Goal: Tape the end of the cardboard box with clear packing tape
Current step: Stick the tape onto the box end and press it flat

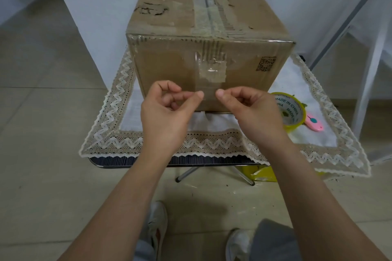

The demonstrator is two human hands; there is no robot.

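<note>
A worn cardboard box (174, 65) stands on a small table, its near end face toward me. Old clear tape runs along the top seam and down onto that face. A short strip of clear packing tape (210, 93) is stretched flat in front of the lower middle of the face. My left hand (167, 110) pinches its left edge between thumb and forefinger. My right hand (252, 110) pinches its right edge the same way. Whether the strip touches the cardboard I cannot tell.
A yellow-cored tape roll (290, 110) lies right of the box, with a pink utility knife (314, 123) beside it. A lace-edged white cloth (212, 144) covers the folding table. Below are tiled floor, my shoes and a yellow bag (261, 174).
</note>
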